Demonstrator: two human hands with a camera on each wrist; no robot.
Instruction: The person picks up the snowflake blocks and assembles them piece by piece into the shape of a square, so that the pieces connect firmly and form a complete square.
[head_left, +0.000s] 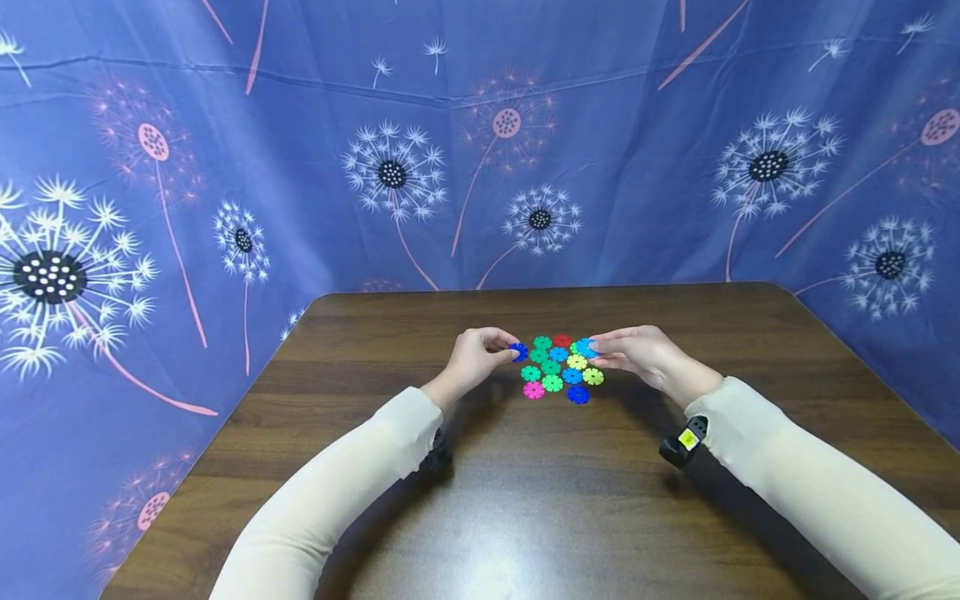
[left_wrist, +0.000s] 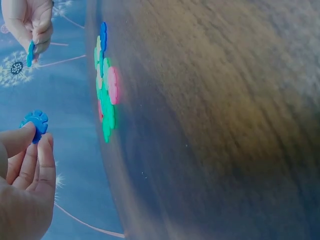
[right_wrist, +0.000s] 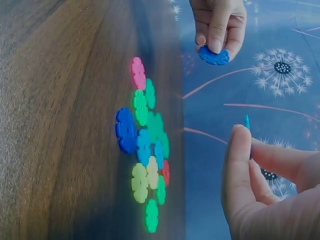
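Observation:
My left hand (head_left: 474,360) pinches a dark blue notched plastic disc (left_wrist: 36,124) between thumb and fingers. Opposite it, my right hand (head_left: 651,357) pinches a lighter blue notched disc (head_left: 586,347), seen edge-on in the right wrist view. Both discs are held above the table and apart from each other. Between and below the hands lies a cluster of similar flat discs: a pink disc (head_left: 533,390), a dark blue one (head_left: 578,395), a red disc (head_left: 562,341), a yellow disc (head_left: 593,377) and several green and light blue ones. Some touch or overlap in the wrist views.
The brown wooden table (head_left: 510,483) has rounded far corners. Behind it hangs a blue cloth (head_left: 637,167) printed with dandelions. A black wrist device (head_left: 682,443) with a yellow patch sits below the right sleeve.

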